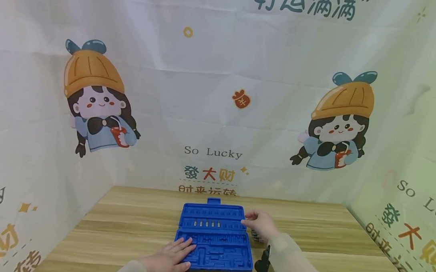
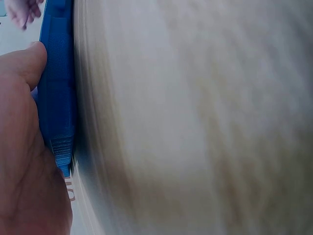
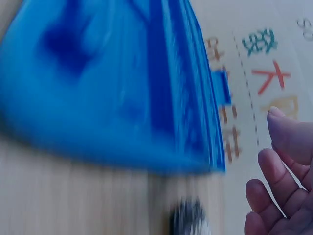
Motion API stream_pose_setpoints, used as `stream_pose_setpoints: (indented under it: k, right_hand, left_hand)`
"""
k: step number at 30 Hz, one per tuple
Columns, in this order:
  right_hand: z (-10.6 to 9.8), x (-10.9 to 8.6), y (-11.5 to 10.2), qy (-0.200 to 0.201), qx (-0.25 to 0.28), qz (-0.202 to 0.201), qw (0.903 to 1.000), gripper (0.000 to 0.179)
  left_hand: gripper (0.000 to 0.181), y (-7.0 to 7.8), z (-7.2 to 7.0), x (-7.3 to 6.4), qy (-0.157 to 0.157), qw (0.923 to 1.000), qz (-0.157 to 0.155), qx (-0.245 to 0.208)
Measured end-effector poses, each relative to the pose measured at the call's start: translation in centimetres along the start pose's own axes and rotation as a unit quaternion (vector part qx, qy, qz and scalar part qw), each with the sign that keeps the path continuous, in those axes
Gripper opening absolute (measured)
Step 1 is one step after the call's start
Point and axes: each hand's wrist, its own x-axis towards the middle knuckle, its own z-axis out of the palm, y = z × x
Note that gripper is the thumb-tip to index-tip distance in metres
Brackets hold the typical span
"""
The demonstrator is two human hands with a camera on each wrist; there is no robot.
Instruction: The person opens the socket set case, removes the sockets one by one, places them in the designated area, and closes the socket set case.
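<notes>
A blue plastic case [image 1: 232, 252] lies unfolded on the table, with moulded slots in both halves. Several small metal bits [image 1: 207, 223] stand in a row in its far half. My left hand [image 1: 168, 256] rests on the near half's left side, fingers spread; in the left wrist view its thumb [image 2: 32, 61] lies along the case's edge. Beside the far half's right edge is my right hand [image 1: 260, 222]. The right wrist view shows its fingers loosely bent and nothing between thumb and fingertips. More metal bits [image 1: 256, 236] lie right of the case, partly hidden by that hand.
A small black object [image 1: 262, 265] shows beside the right sleeve, near the case's lower right corner. The wooden table [image 1: 128, 221] ends at a printed cloth backdrop [image 1: 161, 110] behind and on both sides.
</notes>
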Motion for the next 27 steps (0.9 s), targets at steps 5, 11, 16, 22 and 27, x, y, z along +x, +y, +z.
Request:
stream_pose_setpoints:
  k: [5, 11, 16, 22, 27]
  right_hand:
    - [2.9, 1.0, -1.7, -0.007, 0.024, 0.002, 0.9997, 0.027]
    - [6.0, 1.7, -2.4, -0.003, 0.017, 0.027, 0.9995, 0.025]
    - [7.7, 1.8, -2.4, 0.022, -0.059, 0.07, 0.9956, 0.02]
    - [8.5, 2.6, -1.8, 0.02, -0.117, 0.112, 0.9866, 0.017]
    - [8.6, 3.0, -1.8, 0.018, -0.101, 0.129, 0.9863, 0.013]
  left_hand:
    - [0.061, 0.7, -0.4, -0.2, -0.008, 0.9998, -0.02, 0.002]
    - [0.061, 0.5, -0.2, -0.2, -0.007, 0.9997, -0.022, -0.013]
    - [0.063, 0.1, 0.2, 0.0, -0.008, 0.9997, -0.011, -0.02]
    - [0.063, -0.3, 0.2, 0.2, -0.021, 0.9989, -0.014, -0.04]
    - [0.062, 0.1, -0.1, 0.1, -0.016, 0.9987, -0.022, -0.042]
